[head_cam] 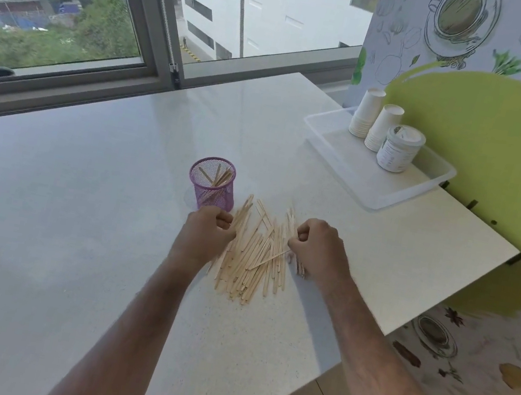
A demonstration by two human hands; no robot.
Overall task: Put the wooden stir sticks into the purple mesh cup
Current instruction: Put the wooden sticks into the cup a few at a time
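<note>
A loose pile of wooden stir sticks (252,255) lies on the white table (77,200). Just behind its left end stands the purple mesh cup (212,183), upright, with a few sticks leaning inside. My left hand (207,233) sits at the pile's left edge, fingers curled onto the sticks there. My right hand (319,248) is at the pile's right edge; its fingers pinch a single stick that slants down to the left across the pile. A few more sticks lie under that hand.
A clear plastic tray (376,183) at the back right holds two stacks of white paper cups (375,120) and a white jar (398,148). The table's right edge runs diagonally beside my right arm. A window runs along the far side.
</note>
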